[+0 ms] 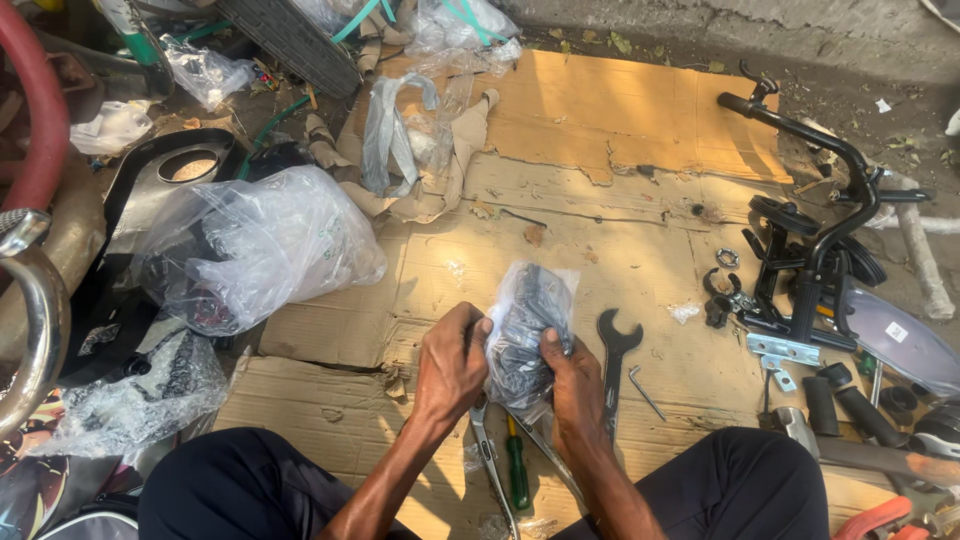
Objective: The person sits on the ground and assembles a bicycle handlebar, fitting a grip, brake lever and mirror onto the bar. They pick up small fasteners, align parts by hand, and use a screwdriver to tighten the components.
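Observation:
My left hand and my right hand both grip a small clear plastic bag with dark metal parts inside, held just above the cardboard sheet between my knees. Below the bag lie pliers and a green-handled screwdriver. A black open-ended spanner lies right beside my right hand, with a small hex key further right.
A large clear bag of dark parts sits at the left. Black bicycle handlebars and brackets lie at the right, with black grips and a grey mudguard. Crumpled wrapping lies at the back.

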